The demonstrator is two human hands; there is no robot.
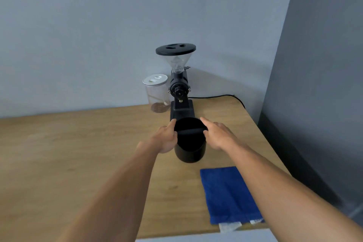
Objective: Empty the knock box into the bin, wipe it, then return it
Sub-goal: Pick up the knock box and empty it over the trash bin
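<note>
The knock box (pixel 189 144) is a black round tub with a black bar across its open top. It stands upright on the wooden counter (pixel 78 153), just in front of the coffee grinder. My left hand (pixel 167 137) wraps its left side, fingers on the rim. My right hand (pixel 218 133) lies against its right side with the fingers reaching to the rim. I cannot see inside the dark box. A folded blue cloth (pixel 227 194) lies flat on the counter to the near right. No bin is in view.
A black coffee grinder (pixel 179 88) with a clear hopper stands against the wall, its cord (pixel 216 96) trailing right. A clear jar (pixel 157 94) with a white lid sits to its left. The counter ends at a grey wall (pixel 324 84) on the right.
</note>
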